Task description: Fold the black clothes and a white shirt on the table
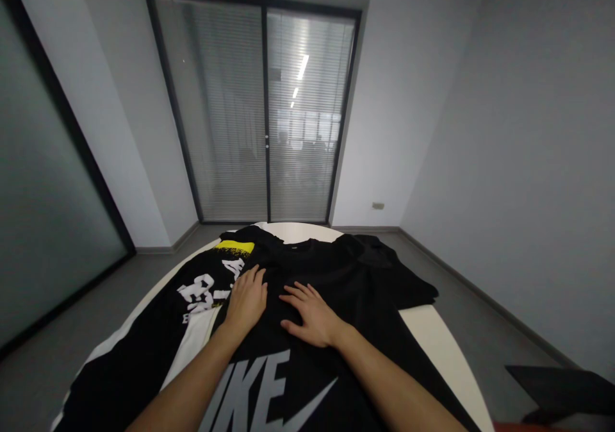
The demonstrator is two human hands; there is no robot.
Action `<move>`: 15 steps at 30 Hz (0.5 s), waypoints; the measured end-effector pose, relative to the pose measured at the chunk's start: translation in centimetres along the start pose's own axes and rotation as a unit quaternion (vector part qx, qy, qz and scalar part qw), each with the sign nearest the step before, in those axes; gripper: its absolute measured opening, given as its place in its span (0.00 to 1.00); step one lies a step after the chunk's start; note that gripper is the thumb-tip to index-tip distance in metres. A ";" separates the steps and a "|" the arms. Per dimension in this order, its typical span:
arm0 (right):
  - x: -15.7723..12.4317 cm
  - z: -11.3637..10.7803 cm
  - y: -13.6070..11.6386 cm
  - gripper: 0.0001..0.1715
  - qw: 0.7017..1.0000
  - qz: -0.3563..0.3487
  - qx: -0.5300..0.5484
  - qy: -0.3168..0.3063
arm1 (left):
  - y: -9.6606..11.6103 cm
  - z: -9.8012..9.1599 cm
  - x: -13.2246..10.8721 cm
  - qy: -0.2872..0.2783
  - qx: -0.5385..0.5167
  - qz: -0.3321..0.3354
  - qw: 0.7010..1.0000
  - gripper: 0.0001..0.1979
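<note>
A black T-shirt with a large grey logo lies spread flat on a white table. My left hand rests flat on its upper chest, fingers stretched out toward the collar. My right hand lies flat beside it, fingers spread and pointing left. Neither hand holds anything. Under the shirt's left side lies another black garment with white lettering and a yellow patch.
More black clothing is bunched at the table's far right. A dark object sits low at the right edge. Glass sliding doors with blinds stand beyond the table, and grey floor surrounds it.
</note>
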State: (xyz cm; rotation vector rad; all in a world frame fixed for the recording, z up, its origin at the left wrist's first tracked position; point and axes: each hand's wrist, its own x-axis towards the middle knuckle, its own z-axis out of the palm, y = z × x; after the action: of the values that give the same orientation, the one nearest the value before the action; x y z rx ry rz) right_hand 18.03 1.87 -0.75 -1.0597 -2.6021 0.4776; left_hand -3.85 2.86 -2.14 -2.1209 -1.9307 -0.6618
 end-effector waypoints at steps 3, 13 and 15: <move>0.0 0.2 0.2 0.35 1.000 0.009 0.021 0.019 | -1.0 0.3 -0.5 0.015 0.029 -0.024 0.999 0.19; 6.1 -1.8 1.8 0.17 0.986 0.114 0.058 0.108 | -1.5 -3.3 -0.6 -0.056 0.136 -0.109 0.983 0.16; 8.9 -2.3 2.2 0.13 0.971 0.165 0.101 0.141 | -1.8 -3.8 -0.7 -0.068 0.142 -0.117 0.981 0.14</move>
State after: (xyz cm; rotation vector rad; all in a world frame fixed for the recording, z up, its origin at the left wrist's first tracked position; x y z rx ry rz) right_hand 14.13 10.14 1.65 -1.3821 -2.0912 0.6024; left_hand -6.39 0.84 0.67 -1.8248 -2.2180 -0.2605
